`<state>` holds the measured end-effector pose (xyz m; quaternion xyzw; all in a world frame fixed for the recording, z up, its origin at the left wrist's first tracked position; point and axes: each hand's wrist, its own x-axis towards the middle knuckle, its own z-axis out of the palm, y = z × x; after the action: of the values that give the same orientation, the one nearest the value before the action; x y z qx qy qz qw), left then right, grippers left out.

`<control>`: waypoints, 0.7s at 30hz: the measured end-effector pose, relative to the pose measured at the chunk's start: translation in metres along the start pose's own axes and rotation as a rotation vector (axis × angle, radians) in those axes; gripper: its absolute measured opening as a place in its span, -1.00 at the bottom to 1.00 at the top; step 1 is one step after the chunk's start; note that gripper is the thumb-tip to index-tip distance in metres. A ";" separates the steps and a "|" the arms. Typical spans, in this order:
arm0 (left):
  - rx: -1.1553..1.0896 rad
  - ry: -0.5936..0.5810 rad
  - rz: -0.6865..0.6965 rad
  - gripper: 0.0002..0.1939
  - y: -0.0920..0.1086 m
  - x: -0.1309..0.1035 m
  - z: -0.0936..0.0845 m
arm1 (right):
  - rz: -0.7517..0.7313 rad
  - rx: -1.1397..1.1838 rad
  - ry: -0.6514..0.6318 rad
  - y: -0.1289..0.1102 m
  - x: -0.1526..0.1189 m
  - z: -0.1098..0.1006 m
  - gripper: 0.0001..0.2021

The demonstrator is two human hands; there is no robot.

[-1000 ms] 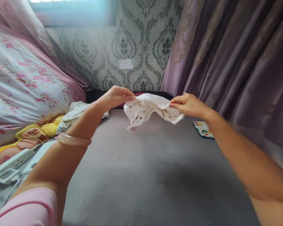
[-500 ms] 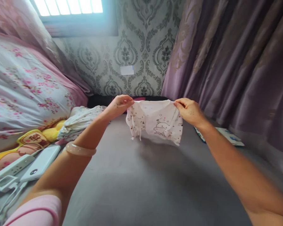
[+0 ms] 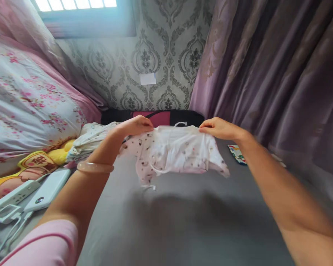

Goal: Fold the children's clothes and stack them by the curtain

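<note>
A small white baby shirt with little dark prints and white tie strings hangs in the air between my hands. My left hand pinches its upper edge on the left. At the upper right edge, my right hand grips the cloth between thumb and fingers. The shirt's lower part and sleeves swing loose above the grey bed sheet, casting a shadow on it. The print on its front is not clearly visible now.
On the left lie a crumpled printed cloth, a yellow plush item, a white power bank and a power strip with cables. A colourful booklet lies right, near purple curtains. Patterned wallpaper stands behind.
The shirt has swung outward and spread, its sleeves and strings flaring. My hands have come slightly lower and the right one has shifted left. More of the pink and black item behind shows.
</note>
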<state>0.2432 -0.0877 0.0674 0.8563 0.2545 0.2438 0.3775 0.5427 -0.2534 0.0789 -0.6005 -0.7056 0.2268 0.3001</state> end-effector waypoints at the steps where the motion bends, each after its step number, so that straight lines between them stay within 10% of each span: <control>1: 0.014 0.024 0.003 -0.68 -0.002 0.001 0.002 | 0.003 -0.001 0.013 0.002 0.000 0.000 -0.57; 21: -0.221 0.109 -0.012 -0.63 -0.007 0.008 0.006 | 0.029 0.184 0.109 0.022 0.012 -0.002 -0.62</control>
<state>0.2515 -0.0816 0.0600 0.7936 0.2511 0.3142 0.4566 0.5585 -0.2377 0.0670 -0.5919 -0.6557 0.2620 0.3886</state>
